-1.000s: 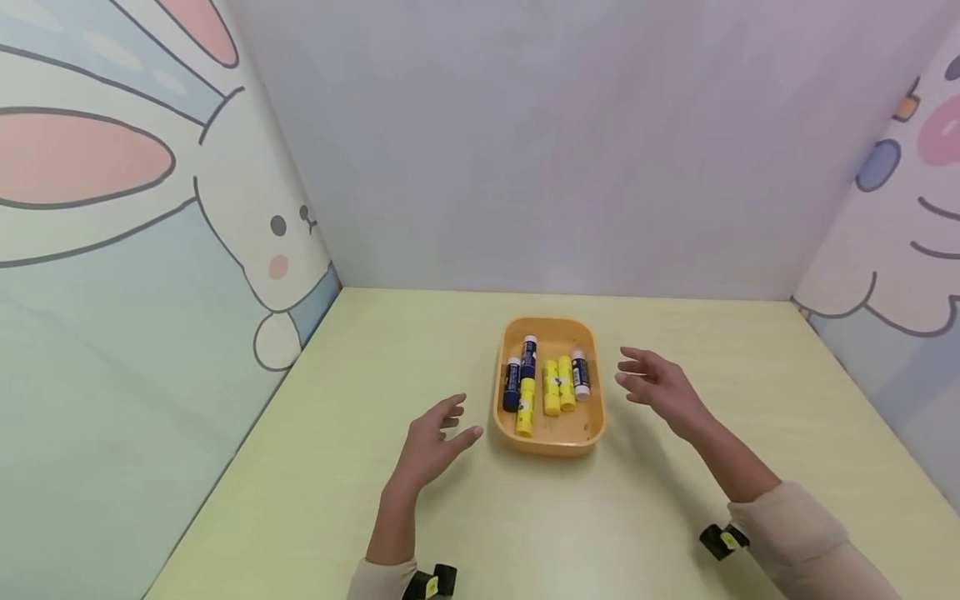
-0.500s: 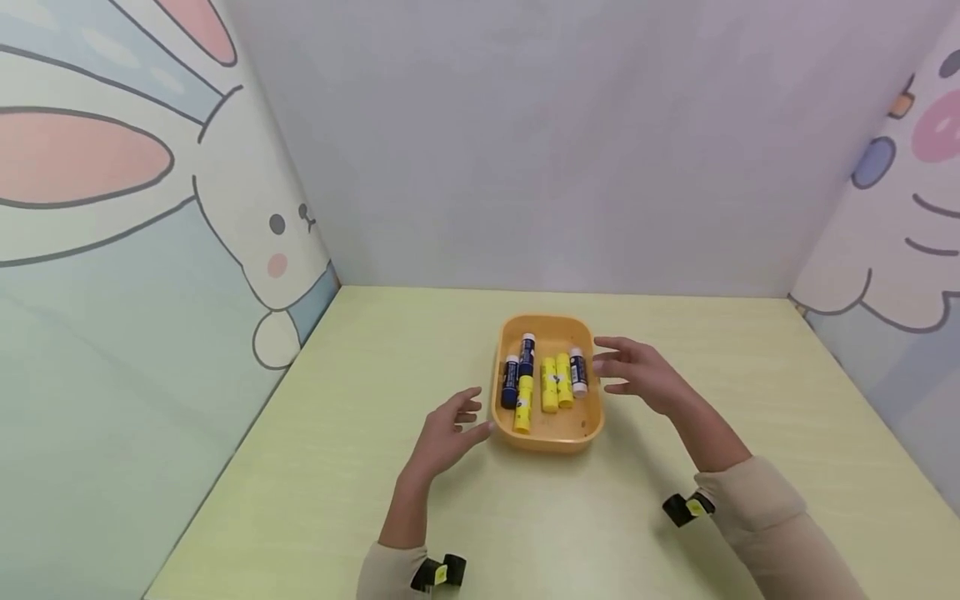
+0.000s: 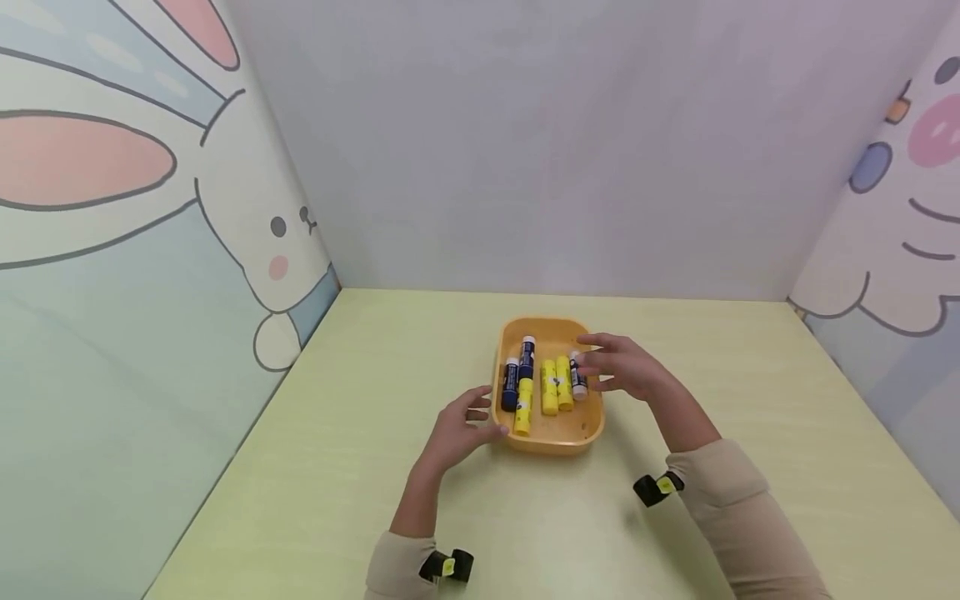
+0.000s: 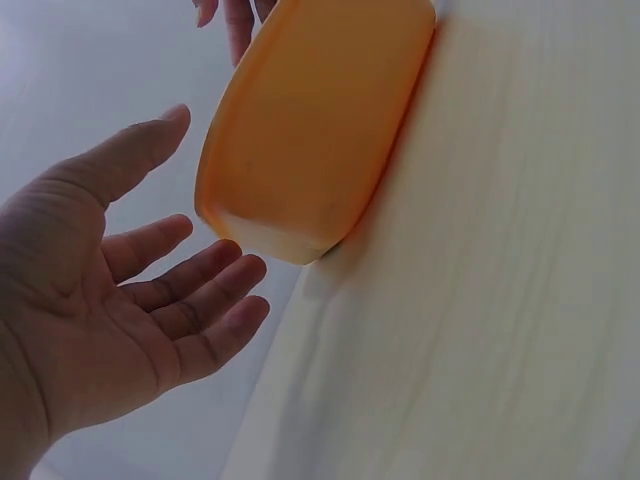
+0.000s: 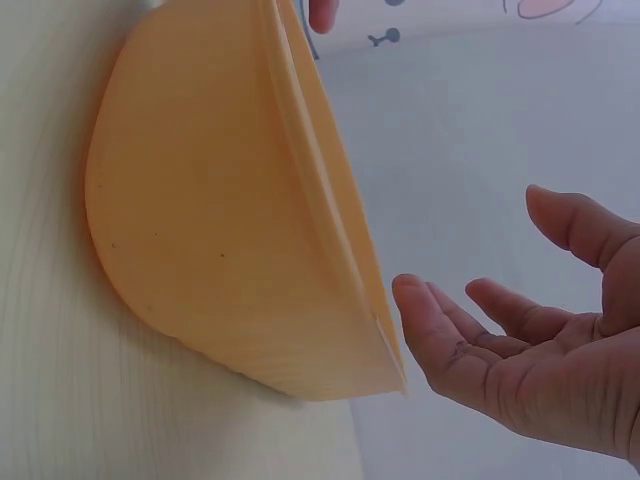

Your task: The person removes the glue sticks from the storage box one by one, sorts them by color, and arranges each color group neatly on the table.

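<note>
An orange plastic basket [image 3: 555,443] stands on the table, with several glue sticks lying inside. On its left side are a dark blue glue stick [image 3: 511,387], another blue one with a white cap, and a yellow glue stick [image 3: 523,408]. Two yellow glue sticks [image 3: 557,385] lie side by side near the middle. My right hand [image 3: 624,367] hovers over the right rim, fingers spread, partly covering a blue-and-white glue stick [image 3: 578,385]. My left hand [image 3: 459,427] is at the left rim, fingers loosely bent, thumb toward the front corner. Neither hand grips anything.
The pale yellow-green table [image 3: 390,350] runs back to a plain grey wall [image 3: 555,150]. A rabbit-printed panel [image 3: 232,192] stands at the left, another cartoon panel [image 3: 900,225] at the right. Small black cameras sit on both wrists.
Both hands have moved inward to the basket. The right hand has come left from beside the basket to over its right rim; the left has moved right to its left rim.
</note>
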`<state>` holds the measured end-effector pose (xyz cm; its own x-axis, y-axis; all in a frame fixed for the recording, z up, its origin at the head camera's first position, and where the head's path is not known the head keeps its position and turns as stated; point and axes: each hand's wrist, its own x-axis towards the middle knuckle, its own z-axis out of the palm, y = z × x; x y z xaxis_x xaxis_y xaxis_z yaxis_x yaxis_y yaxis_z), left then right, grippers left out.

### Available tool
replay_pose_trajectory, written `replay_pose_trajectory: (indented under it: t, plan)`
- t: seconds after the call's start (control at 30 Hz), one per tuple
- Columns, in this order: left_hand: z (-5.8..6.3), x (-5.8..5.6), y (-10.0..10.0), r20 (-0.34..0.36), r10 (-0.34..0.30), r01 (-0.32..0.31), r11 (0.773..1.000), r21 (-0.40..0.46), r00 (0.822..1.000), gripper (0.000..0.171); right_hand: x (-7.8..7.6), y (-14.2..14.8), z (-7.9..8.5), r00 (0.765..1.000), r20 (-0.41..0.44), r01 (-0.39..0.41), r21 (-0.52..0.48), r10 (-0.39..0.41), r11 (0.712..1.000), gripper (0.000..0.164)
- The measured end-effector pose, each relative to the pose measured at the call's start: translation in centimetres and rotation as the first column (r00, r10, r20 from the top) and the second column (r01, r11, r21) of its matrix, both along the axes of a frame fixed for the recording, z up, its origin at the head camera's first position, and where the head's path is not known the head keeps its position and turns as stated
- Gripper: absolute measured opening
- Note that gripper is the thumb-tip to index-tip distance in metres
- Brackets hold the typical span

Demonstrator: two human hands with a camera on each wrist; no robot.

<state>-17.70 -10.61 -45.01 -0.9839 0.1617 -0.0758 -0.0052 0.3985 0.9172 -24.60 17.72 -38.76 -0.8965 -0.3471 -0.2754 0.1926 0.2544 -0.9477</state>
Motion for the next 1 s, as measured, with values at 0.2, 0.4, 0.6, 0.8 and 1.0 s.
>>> replay_pose_trajectory:
  t: [0.2,0.4,0.6,0.8,1.0]
  plan:
    - [0.0,-0.6,0.4,0.004,0.011,-0.011,1.000,0.016,1.000,0.072,-1.0,-1.0,-0.4,0.999,0.033,-0.002,-0.008,0.002,1.000,0.065]
    - [-0.3,-0.9,0.8,0.014,-0.007,0.007,0.999,0.045,1.000,0.080,-1.5,-2.0,-0.8,0.997,0.066,-0.028,-0.022,0.029,0.999,0.064]
    - [-0.6,-1.2,1.1,0.032,-0.007,0.005,0.997,0.078,0.999,0.089,-1.8,-2.7,-1.0,0.993,0.112,-0.031,0.019,0.028,0.999,0.063]
    - [-0.8,-1.2,1.0,0.060,-0.043,0.038,0.996,0.084,0.997,0.090,-2.0,-2.9,-1.2,0.988,0.148,-0.057,0.023,0.053,0.998,0.062]
    - [-0.9,-1.2,0.9,0.061,-0.055,0.049,0.994,0.099,0.997,0.089,-2.3,-3.5,-1.3,0.986,0.159,-0.074,0.101,0.057,0.992,0.064]
